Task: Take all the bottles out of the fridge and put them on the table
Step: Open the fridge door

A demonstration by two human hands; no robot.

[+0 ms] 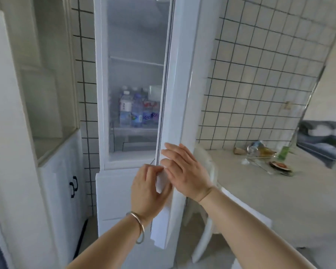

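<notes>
Curled round the near edge of the fridge door [164,210], the left hand [146,189] grips it low down, fingertips wrapped over the edge and a metal bangle [139,229] on the wrist. Just right of it, the right hand [182,167] lies flat on the door's outer face, fingers straight and spread, pressing rather than holding anything. Between them the two hands have the door partly swung out, edge-on to the camera.

Behind the door, the fridge [103,94] stands open enough to show its inside. The bottles [138,109], clear plastic with blue labels, stand packed together on a shelf in the lower part of the upper compartment; their exact number cannot be told, since the door edge hides those on the right. The shelf above them looks bare.

To the right, the table [279,191] runs away toward the far wall, with clutter at its far end: what looks like a tipped bottle, a green container and a dish, all blurred. A white chair [208,191] stands between door and table.

By my reading the task is barely begun: no fridge bottle is in hand, and every one remains to be carried across.
</notes>
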